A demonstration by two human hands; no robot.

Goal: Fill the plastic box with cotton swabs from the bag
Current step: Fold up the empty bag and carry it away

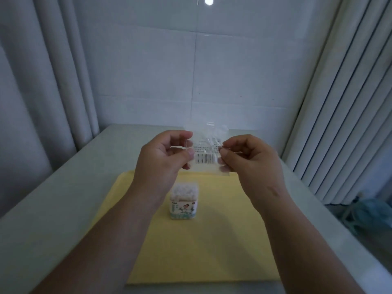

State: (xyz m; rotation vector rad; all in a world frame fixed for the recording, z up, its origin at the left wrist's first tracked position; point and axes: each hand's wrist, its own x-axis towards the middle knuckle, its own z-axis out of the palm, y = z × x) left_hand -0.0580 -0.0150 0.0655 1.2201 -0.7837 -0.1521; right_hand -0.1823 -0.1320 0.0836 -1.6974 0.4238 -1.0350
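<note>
Two hands are raised over the counter (53,209), holding one clear plastic bag (206,153) with a printed barcode between them. The left hand (163,153) has its grip closed on the bag's left edge, thumb and fingers pinching it. The right hand (250,155) pinches the right edge the same way. Nearer, below the bag, one plastic box (184,205) stands upright on one yellow mat (222,240), packed with white cotton swabs (184,189). Two pale curtains hang at left (42,81) and right (350,102).
</note>
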